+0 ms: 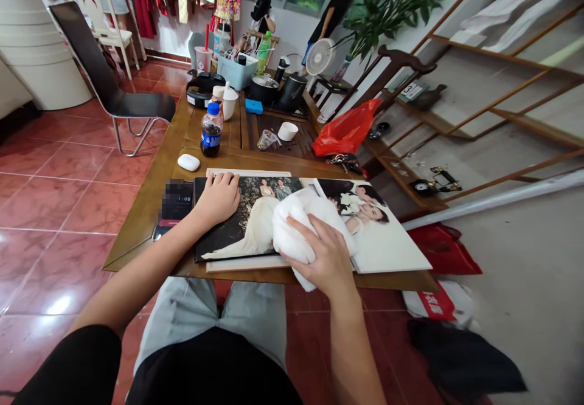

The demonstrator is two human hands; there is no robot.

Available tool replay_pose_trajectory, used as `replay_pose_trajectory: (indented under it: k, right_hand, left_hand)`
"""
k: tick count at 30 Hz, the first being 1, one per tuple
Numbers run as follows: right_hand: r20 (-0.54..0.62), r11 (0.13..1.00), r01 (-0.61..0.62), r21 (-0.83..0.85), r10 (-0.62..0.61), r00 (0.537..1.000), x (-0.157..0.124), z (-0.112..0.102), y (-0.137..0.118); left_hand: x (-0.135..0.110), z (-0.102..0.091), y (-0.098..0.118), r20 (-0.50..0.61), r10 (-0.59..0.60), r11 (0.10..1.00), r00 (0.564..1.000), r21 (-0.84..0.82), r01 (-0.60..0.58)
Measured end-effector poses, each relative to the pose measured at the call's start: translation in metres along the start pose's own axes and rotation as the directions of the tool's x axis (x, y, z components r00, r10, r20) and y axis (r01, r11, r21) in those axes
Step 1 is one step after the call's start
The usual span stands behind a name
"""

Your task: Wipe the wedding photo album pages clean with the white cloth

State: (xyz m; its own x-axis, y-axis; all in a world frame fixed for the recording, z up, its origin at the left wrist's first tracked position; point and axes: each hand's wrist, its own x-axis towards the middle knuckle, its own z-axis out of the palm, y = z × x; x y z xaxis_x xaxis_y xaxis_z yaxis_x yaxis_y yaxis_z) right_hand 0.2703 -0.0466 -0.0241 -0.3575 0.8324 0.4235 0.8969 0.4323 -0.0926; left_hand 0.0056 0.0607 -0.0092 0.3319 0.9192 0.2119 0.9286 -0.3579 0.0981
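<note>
A dark wedding photo panel [255, 219] lies flat at the table's near edge, on top of a pale board [246, 265] whose edges show around it. My left hand [221, 197] rests palm down on the panel's upper left part, its fingers stretched toward the far edge. A bunched white cloth [294, 222] is gripped in my right hand [326, 259] and pressed on the panel's right side, covering part of the picture. To the right lies another photo panel [387, 244] with a white ground, partly under the cloth.
Left of the panels are a phone [177, 198] and a white earbud case [188, 162]. Beyond stand a blue-capped bottle [211, 134], a small white cup [288, 131] and a red plastic bag [347, 130]. A black chair [141, 106] stands left; shelves [460, 131] line the right wall.
</note>
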Motion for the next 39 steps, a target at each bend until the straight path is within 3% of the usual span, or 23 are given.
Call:
replay_pose_trajectory:
  k: [4, 12, 16, 20, 25, 30, 34, 39]
  right_hand:
    - [-0.014, 1.000, 0.018, 0.001, -0.018, 1.000, 0.004, 0.002, -0.016]
    - [0.026, 0.945, 0.255, 0.205, -0.265, 0.964, 0.015, 0.008, -0.090]
    - [0.002, 0.912, 0.326, 0.247, -0.337, 0.941, 0.016, 0.014, -0.109]
    - [-0.003, 0.930, 0.286, 0.229, -0.293, 0.956, 0.012, 0.013, -0.097]
    - [-0.047, 0.990, 0.120, 0.071, -0.117, 0.992, 0.000, 0.003, -0.048]
    - [-0.163, 0.996, -0.053, -0.069, 0.042, 0.986, -0.009, 0.001, -0.013]
    - [-0.166, 0.997, -0.035, -0.061, 0.025, 0.986, -0.003, 0.004, -0.020]
    - [-0.030, 0.996, 0.055, 0.071, -0.053, 0.998, 0.016, 0.006, -0.059]
  left_hand:
    - [-0.002, 0.002, 0.001, -0.020, -0.010, 1.000, 1.000, 0.007, 0.011]
    - [0.001, 0.004, 0.003, 0.005, -0.045, 0.999, 0.999, -0.004, 0.045]
    - [0.005, 0.005, 0.003, 0.033, -0.090, 0.996, 0.995, -0.014, 0.090]
    - [0.002, 0.002, 0.002, 0.025, -0.054, 0.999, 0.998, -0.007, 0.054]
    - [-0.001, -0.002, 0.002, 0.015, -0.030, 1.000, 0.999, -0.008, 0.030]
    - [-0.001, -0.001, 0.002, 0.005, -0.032, 0.999, 0.999, -0.005, 0.032]
    - [-0.001, -0.001, 0.002, 0.002, -0.029, 1.000, 1.000, -0.007, 0.029]
    - [-0.002, -0.001, 0.001, -0.012, -0.021, 1.000, 1.000, -0.008, 0.021]
